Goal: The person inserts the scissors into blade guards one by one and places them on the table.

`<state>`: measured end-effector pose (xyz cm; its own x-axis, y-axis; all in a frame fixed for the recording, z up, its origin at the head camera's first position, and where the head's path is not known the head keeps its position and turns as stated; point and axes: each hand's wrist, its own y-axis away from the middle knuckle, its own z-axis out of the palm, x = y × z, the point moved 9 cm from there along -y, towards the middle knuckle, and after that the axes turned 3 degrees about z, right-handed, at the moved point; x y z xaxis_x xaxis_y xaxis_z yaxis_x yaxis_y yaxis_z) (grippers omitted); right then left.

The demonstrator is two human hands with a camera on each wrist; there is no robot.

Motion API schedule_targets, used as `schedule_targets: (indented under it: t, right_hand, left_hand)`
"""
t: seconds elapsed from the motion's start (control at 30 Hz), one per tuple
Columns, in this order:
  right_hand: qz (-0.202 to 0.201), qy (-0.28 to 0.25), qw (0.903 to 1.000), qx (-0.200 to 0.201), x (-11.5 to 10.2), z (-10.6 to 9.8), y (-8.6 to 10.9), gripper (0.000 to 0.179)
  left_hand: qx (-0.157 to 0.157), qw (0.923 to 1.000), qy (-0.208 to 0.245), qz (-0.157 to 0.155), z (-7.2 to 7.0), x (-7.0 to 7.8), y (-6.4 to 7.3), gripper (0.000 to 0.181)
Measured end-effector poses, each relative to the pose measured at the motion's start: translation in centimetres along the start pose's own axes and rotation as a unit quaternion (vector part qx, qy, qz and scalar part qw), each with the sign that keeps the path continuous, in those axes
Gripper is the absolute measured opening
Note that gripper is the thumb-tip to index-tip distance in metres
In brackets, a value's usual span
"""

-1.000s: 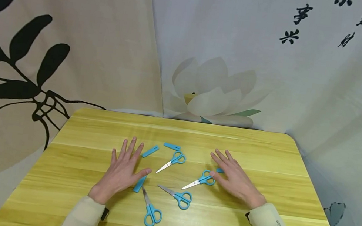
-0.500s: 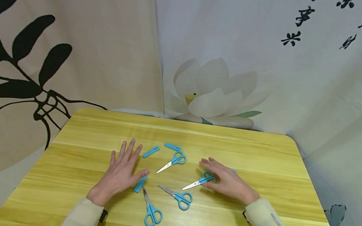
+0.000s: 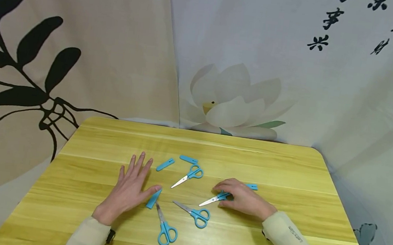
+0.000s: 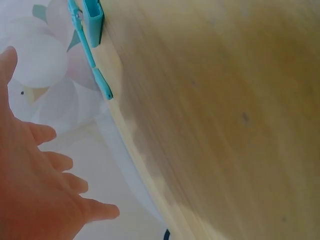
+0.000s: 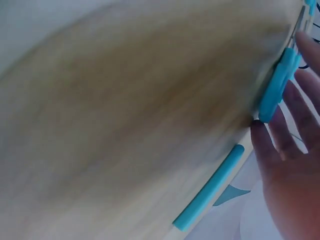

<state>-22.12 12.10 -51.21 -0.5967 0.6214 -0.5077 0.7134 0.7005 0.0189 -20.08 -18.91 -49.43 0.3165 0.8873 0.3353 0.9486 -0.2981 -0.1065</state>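
Note:
In the head view my left hand (image 3: 127, 195) is held with fingers spread, its thumb tip overlapping the upper end of a blue blade cover (image 3: 153, 198). My right hand (image 3: 243, 200) arches over the blue handles of one pair of scissors (image 3: 215, 199), thumb on the near side and fingers on the far side. In the right wrist view the fingertips are right at these scissors (image 5: 277, 82), with the fingers only slightly bent. Part of the handles is hidden under the hand. A second blue cover (image 3: 252, 186) lies just beyond the right hand.
Three more scissors lie about: one pair (image 3: 190, 175) farther back, one (image 3: 196, 215) in the middle, one (image 3: 165, 230) nearer the front. Two blue covers, one (image 3: 165, 164) slanted and one (image 3: 188, 159) flat, lie at the back of the wooden table (image 3: 286, 165). A printed curtain (image 3: 124, 49) hangs behind.
My right hand has moved left and down over the scissors' handles, its fingers bending and thumb coming round the near side. The cover behind it shows more. The left hand stays nearly in place.

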Motion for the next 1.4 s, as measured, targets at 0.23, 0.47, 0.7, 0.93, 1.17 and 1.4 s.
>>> schedule_targets:
  t: [0.23, 0.47, 0.7, 0.93, 1.17, 1.4]
  right_hand:
    - [-0.020, 0.009, 0.9997, 0.009, -0.1, 0.0, -0.2, 0.021]
    - [-0.018, 0.012, 0.9996, 0.020, -0.1, -0.2, -0.2, 0.011]
    - [-0.001, 0.006, 0.9991, 0.042, 0.2, -0.8, 0.3, 0.013]
    - [0.001, 0.001, 0.9980, 0.063, 0.2, -1.5, 1.1, 0.014]
    - [0.011, -0.002, 0.9980, 0.063, 0.2, -1.8, 1.3, 0.013]
    - [0.021, 0.000, 0.9977, 0.065, 0.4, -2.0, 1.6, 0.014]
  left_hand:
    - [0.006, 1.0000, 0.001, 0.002, 0.0, -0.1, 0.2, 0.094]
    - [0.010, 0.9998, 0.010, 0.013, 0.0, -0.1, -0.5, 0.092]
    - [0.000, 0.9993, 0.029, 0.025, 0.3, 0.0, -2.6, 0.093]
    - [-0.022, 0.9975, 0.057, 0.035, 1.0, -0.5, -5.1, 0.094]
    - [-0.034, 0.9931, 0.110, 0.024, 1.8, -1.2, -6.8, 0.091]
    - [-0.060, 0.9876, 0.145, -0.002, 2.8, -1.6, -8.5, 0.081]
